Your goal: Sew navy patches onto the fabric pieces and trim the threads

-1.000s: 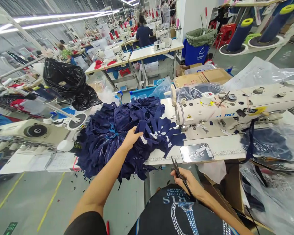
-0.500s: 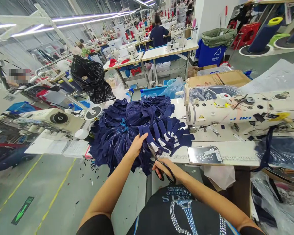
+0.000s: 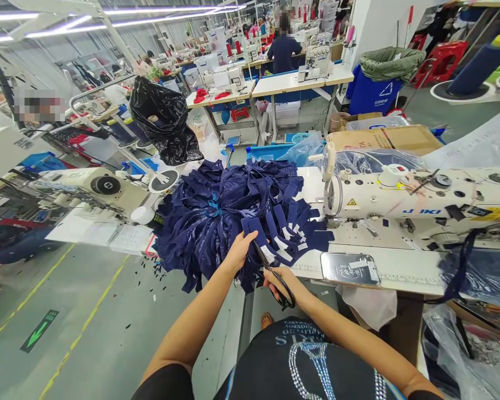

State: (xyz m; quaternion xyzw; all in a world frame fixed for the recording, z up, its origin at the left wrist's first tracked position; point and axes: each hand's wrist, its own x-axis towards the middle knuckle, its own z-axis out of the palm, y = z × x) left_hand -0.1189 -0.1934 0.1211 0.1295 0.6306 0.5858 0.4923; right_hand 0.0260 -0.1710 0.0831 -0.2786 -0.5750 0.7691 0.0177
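A large heap of navy fabric strips (image 3: pixel 200 233), tied at the middle with a blue band (image 3: pixel 214 205), lies on the sewing table. My left hand (image 3: pixel 240 251) is closed at the near side of the heap, pinching a navy strip (image 3: pixel 250 225) between thumb and fingers. White labels (image 3: pixel 282 244) show on several strips fanned out to the right. My right hand (image 3: pixel 285 280) grips black-handled scissors (image 3: pixel 288 300). Their blades point up and left, beside the pinched strip and its label. The handles look close together, and the blade tips are hard to make out.
Right of the heap stands a white sewing machine (image 3: pixel 391 194), with a phone-like silver case (image 3: pixel 350 269) before it. A black plastic bag (image 3: pixel 160 122) rises behind the heap. Papers (image 3: pixel 104 236) lie at left, and dark scraps dot the floor. A person (image 3: pixel 284 53) sits farther back.
My view has shifted, so the scene sits slightly to the right. The scissor handles have come closer together. My left hand still pinches a strip.
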